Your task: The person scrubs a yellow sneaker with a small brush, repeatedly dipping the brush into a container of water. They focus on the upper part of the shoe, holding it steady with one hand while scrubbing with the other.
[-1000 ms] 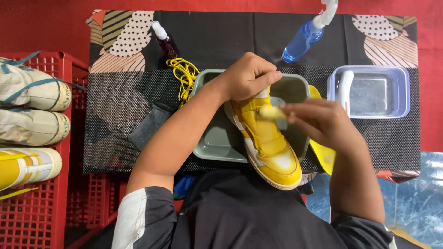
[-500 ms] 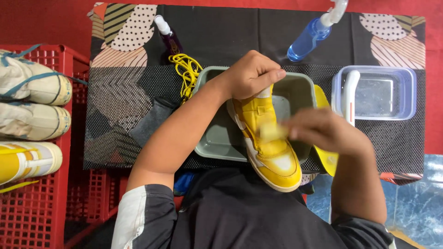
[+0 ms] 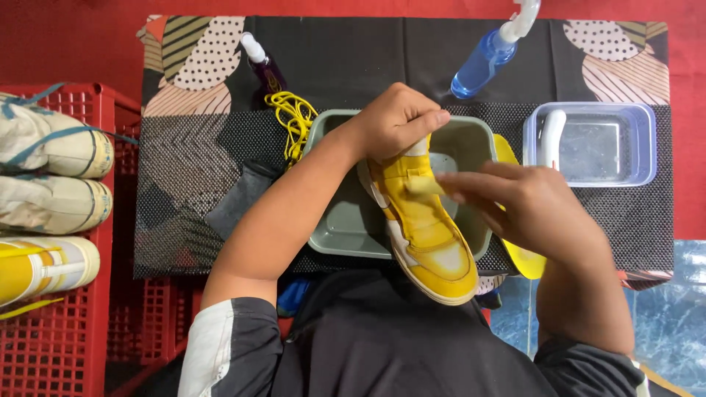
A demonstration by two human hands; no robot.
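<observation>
Head view, only one to go on: left hand clamped round the ankle end of the yellow shoe, fingers curled tight over the collar, propping it toe-toward-body over the grey tub. Right hand pressed flat against the tongue area, fingertips pinched on something small and pale yellow, probably a cloth or sponge, too hidden to call. Laces already out, lying in a yellow tangle on the mat just left of the tub, so that bit looks done. Toe cap looking pale and fairly clean, upper part getting the attention now, so roughly mid-clean as a guess. Second yellow piece poking out under the right wrist, maybe the other shoe or an insole, seemingly untouched. Clear box with water and a white brush handle sitting to the right, blue spray bottle and a small dark bottle up top. Red crate on the left, with more shoes lying there, grubby-looking, so probably plenty left.
</observation>
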